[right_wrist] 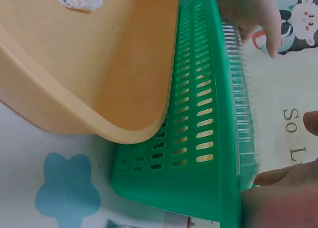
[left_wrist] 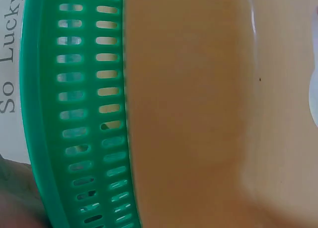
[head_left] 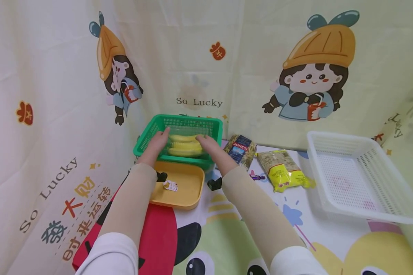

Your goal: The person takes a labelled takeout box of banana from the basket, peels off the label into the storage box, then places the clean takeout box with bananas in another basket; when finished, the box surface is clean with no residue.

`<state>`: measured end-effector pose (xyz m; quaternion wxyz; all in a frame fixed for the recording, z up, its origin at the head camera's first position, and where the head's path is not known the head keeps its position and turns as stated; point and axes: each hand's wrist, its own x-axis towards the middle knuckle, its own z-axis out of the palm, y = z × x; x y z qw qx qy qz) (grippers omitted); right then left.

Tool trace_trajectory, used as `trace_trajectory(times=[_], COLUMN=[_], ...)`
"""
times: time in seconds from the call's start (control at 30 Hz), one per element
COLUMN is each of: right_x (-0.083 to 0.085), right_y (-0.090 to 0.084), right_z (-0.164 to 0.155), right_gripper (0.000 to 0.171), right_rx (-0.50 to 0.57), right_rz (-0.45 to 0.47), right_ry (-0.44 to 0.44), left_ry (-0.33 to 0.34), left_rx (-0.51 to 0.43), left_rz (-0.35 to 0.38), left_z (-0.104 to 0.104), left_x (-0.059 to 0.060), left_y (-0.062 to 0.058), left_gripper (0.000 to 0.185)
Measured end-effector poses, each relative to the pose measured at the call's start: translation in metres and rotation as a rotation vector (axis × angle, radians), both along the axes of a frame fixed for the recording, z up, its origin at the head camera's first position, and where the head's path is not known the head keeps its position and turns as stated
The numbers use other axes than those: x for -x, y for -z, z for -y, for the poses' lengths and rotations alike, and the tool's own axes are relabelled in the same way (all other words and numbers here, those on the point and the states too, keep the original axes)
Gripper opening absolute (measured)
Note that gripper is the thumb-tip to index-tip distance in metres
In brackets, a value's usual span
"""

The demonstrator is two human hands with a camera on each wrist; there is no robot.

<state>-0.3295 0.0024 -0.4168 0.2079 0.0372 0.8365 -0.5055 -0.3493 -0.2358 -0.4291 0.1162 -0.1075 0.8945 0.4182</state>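
A clear plastic box (head_left: 188,131) with long yellow, banana-like pieces (head_left: 185,145) sits in the green basket (head_left: 211,162). My left hand (head_left: 160,139) grips the box at its left end. The right hand (head_left: 209,144) holds its right end, thumb over the edge near the yellow pieces. In the right wrist view the box's ribbed clear side (right_wrist: 243,109) rises above the basket's rim, with the left hand (right_wrist: 248,12) at the far end. The undersides of the fingers are hidden in the head view.
An orange tray (head_left: 189,200) with a small printed white label (head_left: 171,185) stands before the basket. To the right are an AGNESI pasta bag (head_left: 241,149), a yellow-clear food bag (head_left: 283,172), a small purple wrapper (head_left: 257,176) and a white basket (head_left: 316,164). Curtains hang behind.
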Motion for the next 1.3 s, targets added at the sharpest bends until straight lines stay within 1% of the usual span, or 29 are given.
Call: trace_trajectory(times=[0.17, 0.27, 0.4, 0.5, 0.6, 0.73, 0.83, 0.9, 0.97, 1.07, 1.13, 1.2, 1.3], right_x=[0.001, 0.002, 0.002, 0.002, 0.001, -0.002, -0.008, -0.013, -0.018, -0.027, -0.033, -0.04, -0.055], right_y=[0.004, 0.007, 0.011, 0.012, 0.013, 0.015, 0.014, 0.013, 0.012, 0.013, 0.013, 0.012, 0.007], right_z=[0.002, 0.003, 0.003, 0.002, 0.001, -0.001, -0.01, -0.019, -0.031, -0.05, -0.063, -0.077, -0.1], right_gripper=[0.077, 0.077, 0.078, 0.077, 0.076, 0.073, 0.068, 0.064, 0.062, 0.06, 0.06, 0.06, 0.061], right_rx=[0.009, 0.022, 0.038, 0.035, -0.017, -0.073, -0.039, -0.001, 0.012, -0.014, -0.064, -0.116, -0.212], right_rz=[0.011, 0.019, 0.022, 0.008, -0.052, -0.192, -0.279, -0.31, -0.327, -0.357, -0.399, -0.454, -0.527], right_ry=[-0.006, -0.003, -0.005, 0.001, -0.006, -0.024, -0.038, -0.053, -0.07, -0.099, -0.127, -0.165, -0.229], left_ry=[0.007, 0.006, 0.011, 0.016, 0.021, 0.027, 0.037, 0.068, 0.116, 0.19, 0.233, 0.277, 0.354], left_rx=[-0.022, -0.014, 0.027, 0.063, 0.076, 0.092, 0.12, 0.178, 0.266, 0.415, 0.489, 0.537, 0.539], left_rz=[-0.003, -0.003, -0.01, -0.018, -0.029, -0.076, -0.148, -0.204, -0.255, -0.311, -0.341, -0.359, -0.366], left_z=[0.0, -0.002, -0.005, -0.008, -0.01, -0.01, -0.012, -0.015, -0.018, -0.026, -0.033, -0.042, -0.056], left_x=[0.0, -0.001, 0.0, 0.003, 0.004, 0.005, 0.004, 0.003, 0.001, -0.005, -0.011, -0.019, -0.036], left_y=[0.004, 0.004, 0.005, 0.007, 0.008, 0.011, 0.013, 0.013, 0.014, 0.013, 0.012, 0.01, 0.003], left_gripper=[0.102, 0.097, 0.091, 0.091, 0.091, 0.09, 0.085, 0.08, 0.077, 0.073, 0.071, 0.07, 0.069])
